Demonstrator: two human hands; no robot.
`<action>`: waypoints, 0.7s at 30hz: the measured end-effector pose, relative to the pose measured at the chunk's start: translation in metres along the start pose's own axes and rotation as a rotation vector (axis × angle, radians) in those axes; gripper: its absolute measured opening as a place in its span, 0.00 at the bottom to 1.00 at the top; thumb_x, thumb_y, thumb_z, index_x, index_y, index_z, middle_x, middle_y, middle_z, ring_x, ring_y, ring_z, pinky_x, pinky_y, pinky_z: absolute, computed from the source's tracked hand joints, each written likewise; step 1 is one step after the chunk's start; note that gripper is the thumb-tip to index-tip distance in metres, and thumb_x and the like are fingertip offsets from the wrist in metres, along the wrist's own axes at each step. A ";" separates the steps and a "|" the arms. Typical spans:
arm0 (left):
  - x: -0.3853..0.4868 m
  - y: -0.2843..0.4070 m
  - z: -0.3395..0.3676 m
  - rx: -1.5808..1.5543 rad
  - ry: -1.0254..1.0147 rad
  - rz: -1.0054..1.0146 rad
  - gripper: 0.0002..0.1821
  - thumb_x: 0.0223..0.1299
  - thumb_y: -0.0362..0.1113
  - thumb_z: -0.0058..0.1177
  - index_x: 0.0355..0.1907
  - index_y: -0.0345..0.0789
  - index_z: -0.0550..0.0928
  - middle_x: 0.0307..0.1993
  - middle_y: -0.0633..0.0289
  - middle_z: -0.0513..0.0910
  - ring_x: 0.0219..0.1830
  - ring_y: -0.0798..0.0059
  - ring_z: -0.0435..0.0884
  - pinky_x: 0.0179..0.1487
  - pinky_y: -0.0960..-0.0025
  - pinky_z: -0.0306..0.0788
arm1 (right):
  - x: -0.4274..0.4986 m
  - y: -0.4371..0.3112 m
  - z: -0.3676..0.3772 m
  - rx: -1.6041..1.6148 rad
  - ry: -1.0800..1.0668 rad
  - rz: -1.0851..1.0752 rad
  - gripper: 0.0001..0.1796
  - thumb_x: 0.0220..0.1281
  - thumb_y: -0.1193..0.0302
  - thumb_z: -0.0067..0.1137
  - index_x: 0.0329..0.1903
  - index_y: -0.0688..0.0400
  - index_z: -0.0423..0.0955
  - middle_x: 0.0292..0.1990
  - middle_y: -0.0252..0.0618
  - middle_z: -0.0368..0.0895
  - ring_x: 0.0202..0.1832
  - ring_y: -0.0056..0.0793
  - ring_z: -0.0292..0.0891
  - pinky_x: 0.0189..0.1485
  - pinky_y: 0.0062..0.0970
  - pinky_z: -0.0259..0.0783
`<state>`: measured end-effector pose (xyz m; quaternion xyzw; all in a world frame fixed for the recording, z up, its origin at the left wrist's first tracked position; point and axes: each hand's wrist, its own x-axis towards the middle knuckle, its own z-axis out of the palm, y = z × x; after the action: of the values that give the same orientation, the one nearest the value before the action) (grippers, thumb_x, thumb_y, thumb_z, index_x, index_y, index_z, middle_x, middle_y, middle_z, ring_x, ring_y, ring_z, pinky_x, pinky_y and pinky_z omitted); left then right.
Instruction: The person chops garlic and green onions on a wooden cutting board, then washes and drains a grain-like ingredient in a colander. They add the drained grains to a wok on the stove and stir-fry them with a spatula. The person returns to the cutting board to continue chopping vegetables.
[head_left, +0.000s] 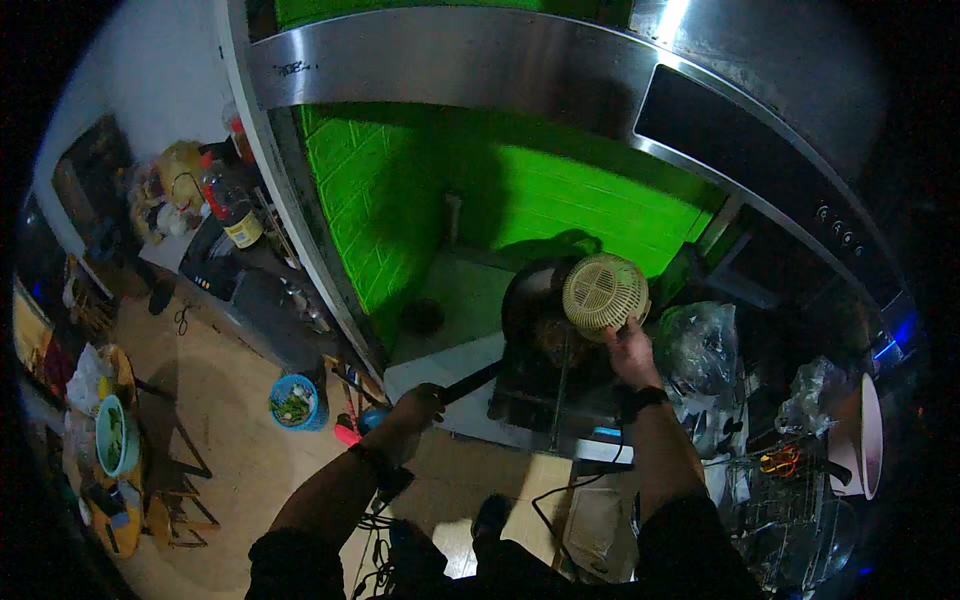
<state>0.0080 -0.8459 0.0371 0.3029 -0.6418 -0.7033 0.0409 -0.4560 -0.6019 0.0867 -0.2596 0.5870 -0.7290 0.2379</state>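
My left hand (418, 411) is closed around the long dark handle (472, 381) of a pan. The dark pan (529, 300) sits on the black cooktop (517, 390), in front of a green tiled wall. In my right hand (631, 352) is a cream plastic colander (606, 291), held by its rim. It is tilted above the right side of the pan with its slotted underside showing. The colander hides part of the pan, and I cannot tell what is inside either one.
A steel range hood (465, 56) spans the space above. Plastic bags (697, 345) and a wire dish rack (780, 495) are on the right, near a pink basin (847, 442). A blue basket (300, 403) of greens stands at left. Cables (379, 555) lie near my feet.
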 end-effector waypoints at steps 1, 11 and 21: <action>0.002 0.000 -0.001 0.023 -0.011 0.001 0.27 0.79 0.48 0.58 0.72 0.34 0.76 0.45 0.56 0.89 0.39 0.69 0.89 0.39 0.66 0.81 | 0.000 -0.002 0.003 0.275 0.049 0.183 0.21 0.85 0.55 0.55 0.64 0.58 0.74 0.46 0.37 0.86 0.41 0.30 0.82 0.42 0.30 0.83; 0.012 0.024 0.006 0.206 0.054 -0.030 0.24 0.77 0.49 0.60 0.59 0.29 0.86 0.37 0.56 0.90 0.36 0.69 0.89 0.40 0.62 0.80 | -0.021 -0.014 0.040 0.782 0.067 0.456 0.27 0.87 0.54 0.51 0.75 0.56 0.64 0.53 0.42 0.80 0.42 0.32 0.78 0.45 0.30 0.84; 0.014 0.038 -0.003 0.184 0.157 0.035 0.29 0.78 0.48 0.58 0.68 0.27 0.80 0.39 0.55 0.90 0.34 0.68 0.89 0.38 0.63 0.79 | -0.045 0.031 0.015 1.114 -0.277 0.443 0.21 0.86 0.60 0.52 0.71 0.55 0.72 0.61 0.36 0.82 0.54 0.30 0.80 0.60 0.33 0.82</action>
<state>-0.0148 -0.8611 0.0670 0.3482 -0.7036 -0.6149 0.0752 -0.4115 -0.5899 0.0550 -0.0602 0.1213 -0.8189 0.5577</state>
